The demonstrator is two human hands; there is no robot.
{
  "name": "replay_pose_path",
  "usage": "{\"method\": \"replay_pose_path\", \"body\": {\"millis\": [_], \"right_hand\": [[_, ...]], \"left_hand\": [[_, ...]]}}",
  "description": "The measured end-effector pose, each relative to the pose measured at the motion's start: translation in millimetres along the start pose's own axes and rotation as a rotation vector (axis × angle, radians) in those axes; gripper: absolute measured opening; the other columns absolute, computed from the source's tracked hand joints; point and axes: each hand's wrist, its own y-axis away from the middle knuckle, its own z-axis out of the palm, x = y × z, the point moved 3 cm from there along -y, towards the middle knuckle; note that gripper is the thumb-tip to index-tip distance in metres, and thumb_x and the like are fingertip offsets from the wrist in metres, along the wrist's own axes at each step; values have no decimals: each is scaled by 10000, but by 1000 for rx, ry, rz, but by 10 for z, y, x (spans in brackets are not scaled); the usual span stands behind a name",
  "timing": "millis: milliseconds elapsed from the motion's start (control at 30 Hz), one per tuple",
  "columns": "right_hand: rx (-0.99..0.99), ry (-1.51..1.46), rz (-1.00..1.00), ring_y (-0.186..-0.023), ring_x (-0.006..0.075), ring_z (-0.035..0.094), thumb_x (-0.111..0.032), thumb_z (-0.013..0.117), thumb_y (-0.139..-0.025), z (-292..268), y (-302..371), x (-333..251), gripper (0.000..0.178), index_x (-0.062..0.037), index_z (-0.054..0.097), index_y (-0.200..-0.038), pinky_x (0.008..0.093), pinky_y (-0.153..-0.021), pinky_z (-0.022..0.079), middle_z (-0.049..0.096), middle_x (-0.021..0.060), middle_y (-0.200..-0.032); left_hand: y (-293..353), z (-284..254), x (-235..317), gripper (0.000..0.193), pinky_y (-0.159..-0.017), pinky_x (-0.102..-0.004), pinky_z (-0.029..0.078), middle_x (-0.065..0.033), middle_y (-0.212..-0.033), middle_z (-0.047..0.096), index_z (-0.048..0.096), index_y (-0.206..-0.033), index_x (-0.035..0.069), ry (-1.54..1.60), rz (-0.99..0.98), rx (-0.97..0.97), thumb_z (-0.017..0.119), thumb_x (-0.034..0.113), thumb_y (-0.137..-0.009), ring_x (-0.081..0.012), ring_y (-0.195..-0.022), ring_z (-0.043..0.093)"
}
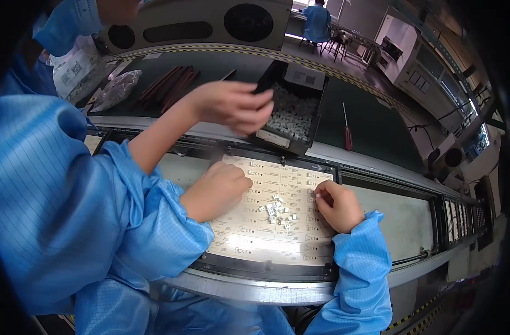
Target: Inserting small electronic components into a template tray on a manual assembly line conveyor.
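- Small white pieces lie in a loose heap on a pale printed panel at the centre of the frame.
- Black bin, upper centre, holds many more pale pieces and stands open on the dark counter.
- Clear plastic bag, upper left, lies beside dark red strips; I cannot tell its contents.
- Left hand comes in from the left, bent palm-down over the panel's upper left, fingers curled; blur hides whether they grasp anything.
- Right hand rises from the lower right over the panel's right edge, thumb and fingers pinching one white piece.
- Co-worker's hand reaches across to the bin's left side, fingers loosely bent and blurred.
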Motion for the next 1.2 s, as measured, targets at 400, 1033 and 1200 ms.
{"method": "replay_pose_path", "body": {"millis": [400,1033,1200], "right_hand": [[33,115,-42,-728,238,597,-3,645,-765,-115,50,-11,114,2,626,-877,317,-646,491,571,120,-827],[-25,143,-38,-737,260,629,-2,644,-757,-74,25,-166,140,15,637,-896,324,-678,508,630,153,-831],[-38,90,30,-744,264,643,4,653,-747,-41,28,-91,155,13,642,-902,327,-688,513,637,165,-840]], "left_hand": [[-43,-1,68,151,-842,-372,448,-106,-895,625,624,-912,17,85,-140,95,622,42,-763,-288,-918,568],[-3440,629,22,193,-745,-351,471,-57,-916,617,640,-897,111,-234,515,-483,492,228,-860,-231,-864,594],[-3353,1445,176,305,-865,-393,435,-68,-1089,599,644,-978,123,-200,763,-669,457,328,-852,-254,-1023,560]]}}
